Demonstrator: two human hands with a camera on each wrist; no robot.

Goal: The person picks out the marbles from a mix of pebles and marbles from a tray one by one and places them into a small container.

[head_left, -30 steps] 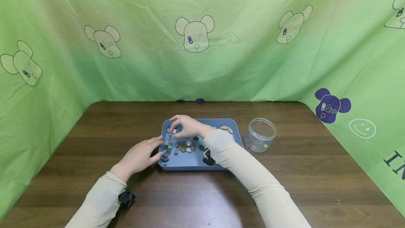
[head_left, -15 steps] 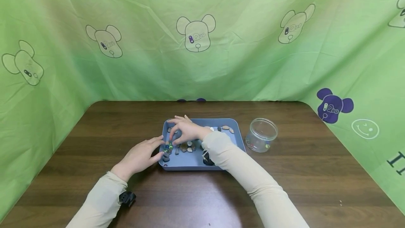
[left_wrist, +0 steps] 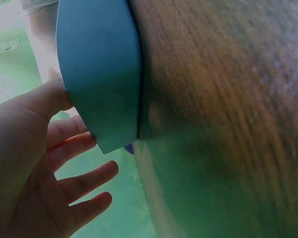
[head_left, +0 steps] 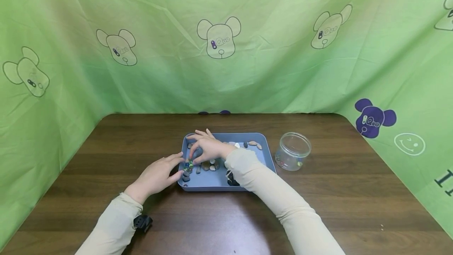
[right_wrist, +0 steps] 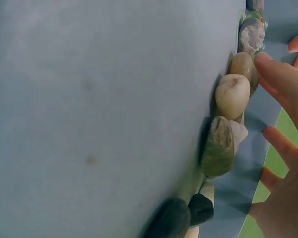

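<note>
In the head view, a blue tray (head_left: pixel 226 187) holds pebbles and glass marbles. My left hand (head_left: pixel 157 174) rests at its left edge; the left wrist view shows thumb and fingertips at the tray's rim (left_wrist: pixel 102 89), other fingers spread. My right hand (head_left: pixel 209 147) reaches over the tray from the right. Its thumb and index finger stand slightly apart beside the green and blue marbles (head_left: pixel 187 165). In the right wrist view, the thumb tip is close to a brown pebble (right_wrist: pixel 242 63); whether it touches a marble is hidden.
A clear jar (head_left: pixel 292 152) with a few marbles at its bottom stands right of the tray on the wooden table (head_left: pixel 318 207). Dark and pale pebbles (right_wrist: pixel 232 96) lie through the tray. A green printed cloth (head_left: pixel 219 82) hangs behind the table.
My right hand has moved from the pebbles at the tray's back left toward the marbles, nearer me. Over the last half second it has barely moved. The left hand stays at the rim.
</note>
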